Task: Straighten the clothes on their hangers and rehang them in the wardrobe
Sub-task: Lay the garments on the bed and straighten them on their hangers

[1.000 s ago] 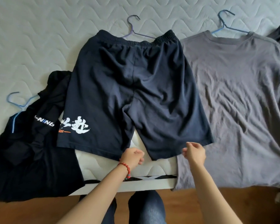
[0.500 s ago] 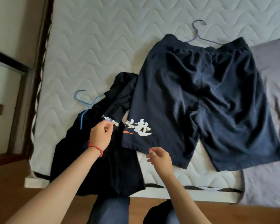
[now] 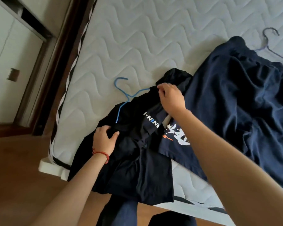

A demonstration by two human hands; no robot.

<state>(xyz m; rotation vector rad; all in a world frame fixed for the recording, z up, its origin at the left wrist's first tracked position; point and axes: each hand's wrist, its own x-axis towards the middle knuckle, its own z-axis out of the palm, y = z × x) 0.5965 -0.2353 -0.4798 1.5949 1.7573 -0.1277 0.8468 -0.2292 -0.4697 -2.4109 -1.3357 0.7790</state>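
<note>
the black garment (image 3: 134, 154) lies crumpled at the mattress (image 3: 137, 38) edge, long axis running from its blue hanger (image 3: 121, 101) toward the person. left hand (image 3: 104, 138) fingers curl into its fabric; right hand (image 3: 171, 97) pinches its upper edge.

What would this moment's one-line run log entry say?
step: straightening black garment on blue hanger | left hand: grips cloth | right hand: pinches upper edge | place: mattress | navy shorts: alongside
</note>
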